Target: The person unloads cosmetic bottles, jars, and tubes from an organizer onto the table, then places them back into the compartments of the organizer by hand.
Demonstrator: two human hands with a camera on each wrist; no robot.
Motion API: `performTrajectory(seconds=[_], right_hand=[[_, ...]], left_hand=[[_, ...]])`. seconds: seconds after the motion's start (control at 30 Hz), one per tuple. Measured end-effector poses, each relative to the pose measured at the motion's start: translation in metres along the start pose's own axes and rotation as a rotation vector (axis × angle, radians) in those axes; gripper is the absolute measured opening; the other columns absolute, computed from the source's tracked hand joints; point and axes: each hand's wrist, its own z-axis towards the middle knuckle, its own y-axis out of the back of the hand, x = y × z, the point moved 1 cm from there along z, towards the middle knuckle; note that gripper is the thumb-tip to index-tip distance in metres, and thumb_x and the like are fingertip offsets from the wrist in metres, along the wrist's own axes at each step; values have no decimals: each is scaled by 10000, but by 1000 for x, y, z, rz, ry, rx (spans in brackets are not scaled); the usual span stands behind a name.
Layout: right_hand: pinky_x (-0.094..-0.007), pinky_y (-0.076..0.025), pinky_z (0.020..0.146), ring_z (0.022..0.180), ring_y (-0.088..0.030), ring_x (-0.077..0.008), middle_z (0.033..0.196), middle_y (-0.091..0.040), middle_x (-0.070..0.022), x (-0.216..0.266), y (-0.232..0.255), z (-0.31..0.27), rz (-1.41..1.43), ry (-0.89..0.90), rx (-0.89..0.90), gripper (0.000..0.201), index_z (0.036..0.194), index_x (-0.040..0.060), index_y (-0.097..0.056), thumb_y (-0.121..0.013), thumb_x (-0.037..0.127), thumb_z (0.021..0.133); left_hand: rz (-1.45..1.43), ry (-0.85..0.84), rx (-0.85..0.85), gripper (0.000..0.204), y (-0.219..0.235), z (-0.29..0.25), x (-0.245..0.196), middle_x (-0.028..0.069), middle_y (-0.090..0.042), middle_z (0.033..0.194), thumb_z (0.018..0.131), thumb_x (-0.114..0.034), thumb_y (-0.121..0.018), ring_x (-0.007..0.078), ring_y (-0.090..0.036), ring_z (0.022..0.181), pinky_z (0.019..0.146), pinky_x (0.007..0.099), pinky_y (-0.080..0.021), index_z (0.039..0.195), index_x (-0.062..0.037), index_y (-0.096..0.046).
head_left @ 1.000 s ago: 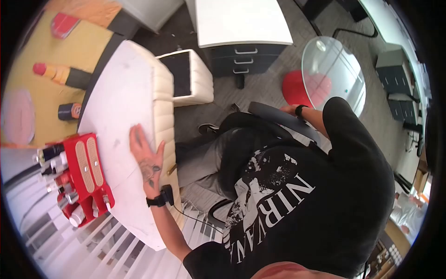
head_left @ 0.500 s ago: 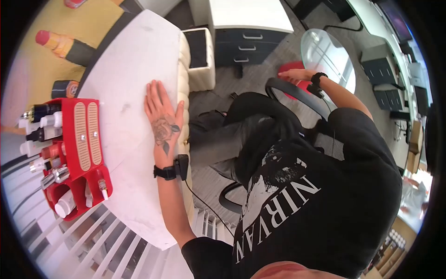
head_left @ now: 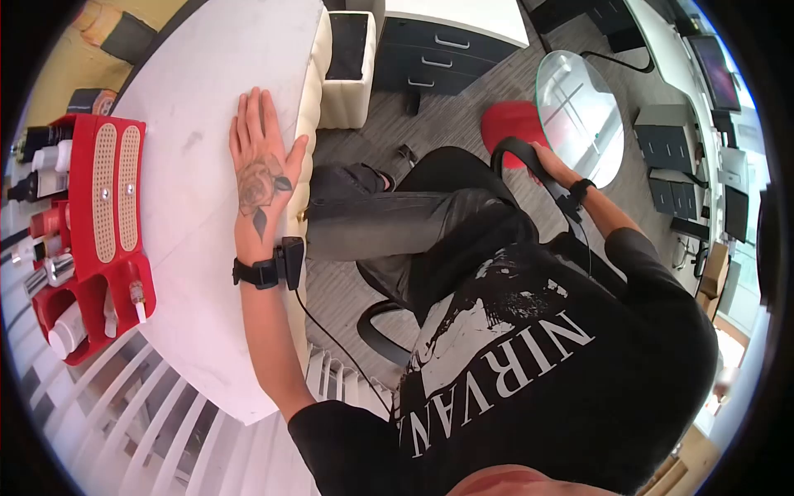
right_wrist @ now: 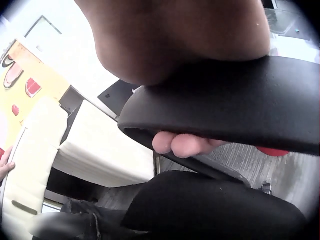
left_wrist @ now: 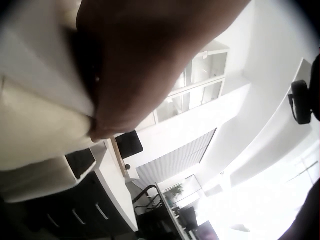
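Note:
My left hand (head_left: 263, 161) rests palm down on the white tabletop (head_left: 186, 223), fingers extended and the thumb out toward the padded cream edge (head_left: 312, 91). In the left wrist view the same hand (left_wrist: 137, 65) looms dark and blurred over that edge. On the other side, my right hand (head_left: 558, 165) grips the black chair armrest (head_left: 514, 150). The right wrist view has the palm on top of the armrest (right_wrist: 225, 95), with fingertips (right_wrist: 186, 145) curled under it.
A red cosmetics organizer (head_left: 116, 186) with bottles stands at the table's left. Beyond are a cream padded box (head_left: 349, 103), a dark drawer cabinet (head_left: 447, 54) and a glass-topped table (head_left: 583, 116) with a red base (head_left: 504, 128). A cable (head_left: 335, 347) runs from the left wrist.
My right hand lifted off the armrest with straight fingers half a second ago, then came back down and closed around it. The left hand stays flat on the tabletop while the head view shifts.

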Motion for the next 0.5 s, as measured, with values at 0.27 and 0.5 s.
performTrajectory(seconds=[0.27, 0.5], right_hand=[[-377, -546, 539, 537, -631, -237, 694, -644, -131, -50, 18, -20, 125, -60, -1, 654, 875, -7, -619, -243, 482, 1092], [-520, -538, 822, 920, -677, -444, 945, -715, -218, 38, 9, 30, -856, 690, -418, 370, 1014, -25, -643, -530, 327, 988]], left_hand=[[49, -16, 41, 850, -4, 2, 2, 168, -230, 1684, 978, -334, -644, 344, -184, 1571, 1281, 479, -151, 1635, -28, -201], [70, 40, 99, 838, -1, 6, -7, 184, -236, 1677, 982, -322, -639, 339, -181, 1572, 1290, 477, -138, 1630, -10, -210]])
